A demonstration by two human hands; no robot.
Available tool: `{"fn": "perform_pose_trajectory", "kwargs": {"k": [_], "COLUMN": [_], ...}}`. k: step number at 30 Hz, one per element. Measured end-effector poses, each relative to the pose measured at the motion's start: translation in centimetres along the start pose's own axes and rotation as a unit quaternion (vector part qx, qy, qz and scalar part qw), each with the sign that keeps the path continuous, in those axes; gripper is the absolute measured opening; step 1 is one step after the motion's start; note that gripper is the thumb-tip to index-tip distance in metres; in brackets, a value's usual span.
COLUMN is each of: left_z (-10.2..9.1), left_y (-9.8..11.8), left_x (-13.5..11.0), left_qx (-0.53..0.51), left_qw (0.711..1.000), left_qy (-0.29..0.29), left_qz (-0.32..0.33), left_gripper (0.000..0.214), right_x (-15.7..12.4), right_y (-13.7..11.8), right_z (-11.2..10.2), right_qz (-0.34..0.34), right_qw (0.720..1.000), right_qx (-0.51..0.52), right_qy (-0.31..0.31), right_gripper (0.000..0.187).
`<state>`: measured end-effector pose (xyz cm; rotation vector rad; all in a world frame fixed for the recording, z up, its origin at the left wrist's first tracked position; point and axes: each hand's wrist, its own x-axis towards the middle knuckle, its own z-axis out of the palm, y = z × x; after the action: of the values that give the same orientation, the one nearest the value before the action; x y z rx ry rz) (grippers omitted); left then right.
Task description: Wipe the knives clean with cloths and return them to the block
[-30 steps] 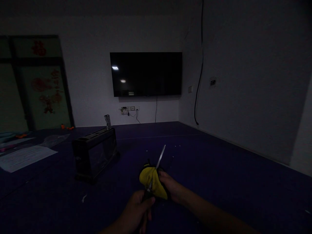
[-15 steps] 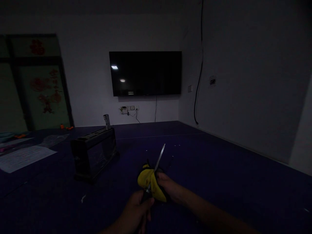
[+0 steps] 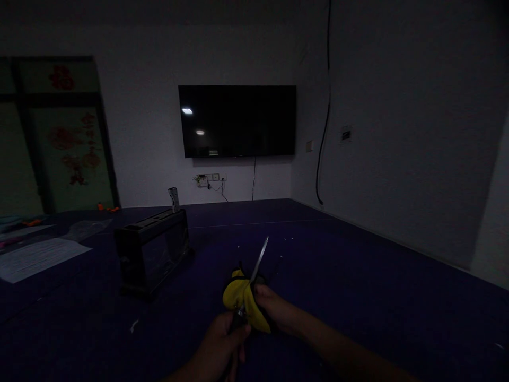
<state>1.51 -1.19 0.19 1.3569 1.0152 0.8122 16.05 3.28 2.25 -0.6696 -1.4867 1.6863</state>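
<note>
My left hand [image 3: 222, 339] is closed round the dark handle of what looks like a screwdriver [image 3: 260, 259], its slim metal shaft pointing up and away. A yellow cloth [image 3: 238, 293] with a dark edge is folded about the lower shaft. My right hand [image 3: 274, 305] is closed on the cloth's right side, its fingers partly hidden behind the fabric. The shaft's tip sticks out above the cloth. To the left stands a black rack [image 3: 133, 260] with openings along its top and a clear-looking side. A silver patterned handle [image 3: 174, 199] rises from its far end.
The hands are over a dark blue-purple surface [image 3: 318, 297] with small white scraps. A printed sheet [image 3: 43, 257], clear plastic [image 3: 87, 228] and orange pieces [image 3: 107, 208] lie at the left. A television [image 3: 238, 122] hangs on the wall; a black cable [image 3: 324, 138] runs down the right wall.
Both hands, with the tool and cloth, are in nearly the same place, shifted very slightly left and down. The grip of each hand looks the same.
</note>
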Motion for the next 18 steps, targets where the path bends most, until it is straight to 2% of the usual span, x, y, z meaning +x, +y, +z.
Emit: {"fn": "perform_pose_trajectory", "kwargs": {"k": [5,18], "left_z": [0.0,0.1], "left_y": [-0.3,-0.5], "left_x": [0.0,0.2], "left_qx": [0.009,0.006], "left_qw": [1.000,1.000], "left_qy": [0.001,0.001], "left_qz": [0.000,0.002], "left_gripper": [0.057,0.056], "right_x": [0.2,0.5], "right_y": [0.4,0.1], "right_z": [-0.2,-1.2], "right_qz": [0.003,-0.010], "right_qw": [1.000,0.999], "right_qx": [0.000,-0.002], "right_qy": [0.008,0.032], "right_gripper": [0.048,0.039]}}
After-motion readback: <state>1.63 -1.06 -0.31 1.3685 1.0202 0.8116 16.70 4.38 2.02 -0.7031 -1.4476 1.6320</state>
